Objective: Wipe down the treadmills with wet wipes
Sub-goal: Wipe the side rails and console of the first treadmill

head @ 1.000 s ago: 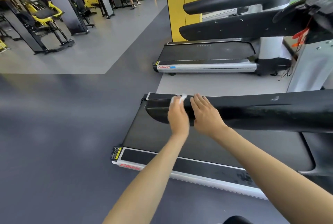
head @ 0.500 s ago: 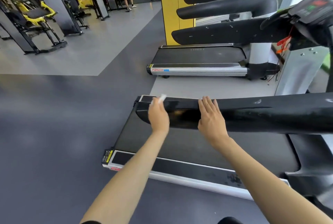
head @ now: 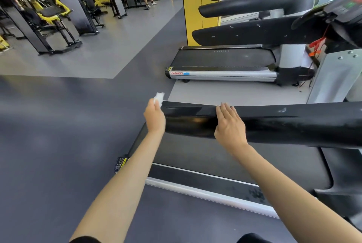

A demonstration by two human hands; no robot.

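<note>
Wet wipe (head: pixel 159 97) in left hand (head: pixel 154 118) at handrail (head: pixel 274 123) end

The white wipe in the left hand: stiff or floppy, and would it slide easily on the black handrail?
The crumpled white wet wipe bunches up above the left hand pinching it, so it is probably limp and light. The glossy black treadmill handrail looks smooth, so the wipe likely glides easily.
</note>
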